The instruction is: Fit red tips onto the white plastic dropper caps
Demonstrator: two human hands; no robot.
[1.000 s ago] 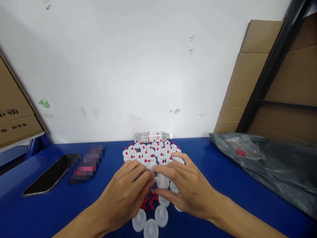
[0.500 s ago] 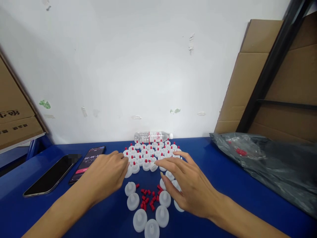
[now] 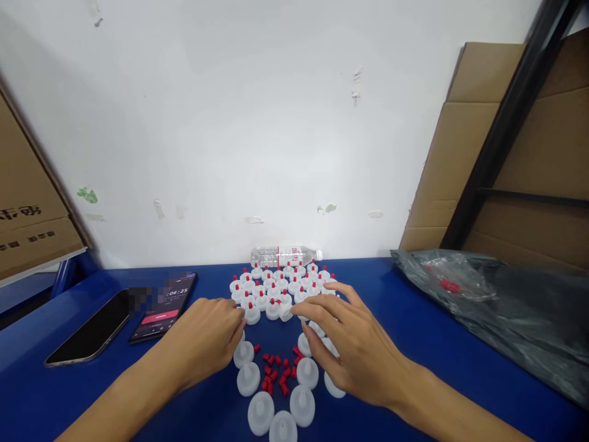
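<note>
My left hand rests on the blue table, its fingers curled with the tips against the left edge of a cluster of white caps with red plugs. Whether they grip a cap is hidden. My right hand hovers with fingers spread over plain white caps on the right. Several loose red plugs lie between the hands. More plain white caps curve round the plugs towards me.
A clear water bottle lies by the white wall behind the caps. Two phones lie at left, one dark, one lit. A black plastic bag covers the right side. Cardboard boxes stand at left and right.
The hands, together over the middle a second ago, have parted. My left hand swung left to the cluster's edge, then drew back slightly. My right hand stayed over the right caps.
</note>
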